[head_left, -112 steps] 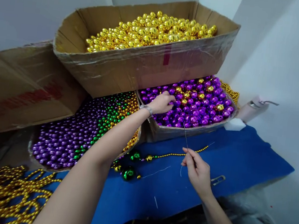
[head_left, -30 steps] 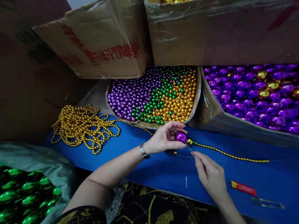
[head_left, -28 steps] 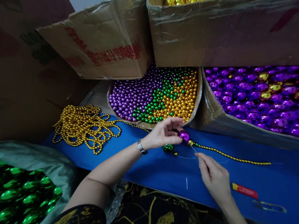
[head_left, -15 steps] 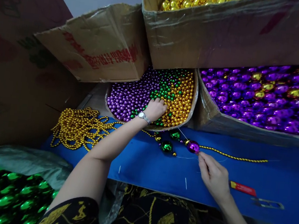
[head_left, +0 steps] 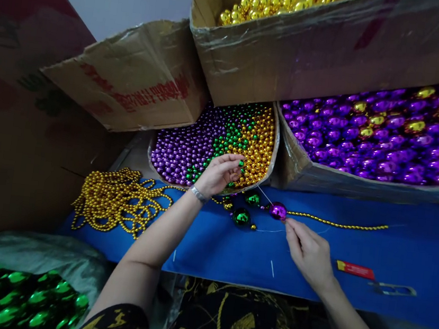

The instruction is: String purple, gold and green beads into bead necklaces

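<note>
My left hand [head_left: 222, 173] is raised over the cardboard tray [head_left: 276, 149] of small beads, pinching a green bead [head_left: 241, 163] between thumb and forefinger. Purple, green and gold beads fill that tray. Low over the blue tabletop, my right hand [head_left: 310, 253] has its fingertips closed on a thin thread right beside a large purple bead [head_left: 278, 210]. The gold bead strand [head_left: 336, 222] runs to the right of that bead. To its left lie large green beads [head_left: 241, 217], strung with small gold and purple ones.
Gold bead strands [head_left: 119, 200] are heaped at the left. A red-and-yellow handled tool [head_left: 355, 270] lies at the right. Cardboard boxes [head_left: 256, 57] line the back, one with gold beads, another with large purple beads [head_left: 351, 138]. Large green beads [head_left: 15, 297] fill a sack at lower left.
My left hand has lifted slightly out of the small beads, now with a green bead in its fingertips. My right hand keeps its place beside the purple bead. The view has shifted a little.
</note>
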`<state>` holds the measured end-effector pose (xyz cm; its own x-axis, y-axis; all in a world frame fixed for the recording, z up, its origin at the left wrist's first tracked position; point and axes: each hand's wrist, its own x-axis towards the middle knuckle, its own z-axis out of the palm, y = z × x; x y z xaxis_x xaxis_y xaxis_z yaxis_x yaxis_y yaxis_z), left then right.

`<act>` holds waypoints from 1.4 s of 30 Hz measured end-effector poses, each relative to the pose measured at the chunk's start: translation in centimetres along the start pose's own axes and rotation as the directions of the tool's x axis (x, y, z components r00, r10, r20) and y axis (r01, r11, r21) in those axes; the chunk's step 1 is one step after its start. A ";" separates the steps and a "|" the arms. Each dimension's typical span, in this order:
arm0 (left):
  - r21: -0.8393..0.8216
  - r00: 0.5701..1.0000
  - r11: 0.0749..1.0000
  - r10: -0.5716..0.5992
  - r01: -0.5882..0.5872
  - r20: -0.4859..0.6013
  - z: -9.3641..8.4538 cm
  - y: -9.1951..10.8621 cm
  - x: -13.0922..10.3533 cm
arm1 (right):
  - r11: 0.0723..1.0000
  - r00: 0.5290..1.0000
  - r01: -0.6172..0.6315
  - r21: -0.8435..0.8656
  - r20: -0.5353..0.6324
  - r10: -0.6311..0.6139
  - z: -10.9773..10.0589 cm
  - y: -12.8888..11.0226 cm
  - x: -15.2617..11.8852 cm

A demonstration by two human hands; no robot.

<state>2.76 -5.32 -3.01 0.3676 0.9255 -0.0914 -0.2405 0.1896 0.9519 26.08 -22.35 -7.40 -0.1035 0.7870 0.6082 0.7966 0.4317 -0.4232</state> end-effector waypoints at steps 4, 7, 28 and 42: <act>-0.237 0.990 0.963 -0.108 0.127 0.094 2.2 -0.1 -2.2 | 0.999 0.999 0.031 -0.027 -0.022 -0.031 0.0 -0.2 0.4; -0.243 0.986 0.959 -0.120 0.145 0.116 3.0 -0.3 -2.9 | 0.998 0.999 0.037 -0.043 -0.021 -0.038 -0.2 -0.3 0.4; 0.295 0.878 0.844 0.351 -0.447 0.326 11.6 2.9 3.5 | 0.985 0.984 -0.137 0.103 -0.095 0.147 -1.0 1.5 -1.0; 0.680 0.734 -0.398 0.025 -0.616 0.679 29.3 0.3 19.2 | 0.955 0.953 -0.259 0.145 -0.123 0.278 -2.9 4.5 -2.1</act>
<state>36.07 2.88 4.04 0.8739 0.4608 0.1549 0.4799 -0.8685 -0.1239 31.58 -23.37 -8.60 0.1958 0.8155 0.5447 0.7014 0.2717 -0.6589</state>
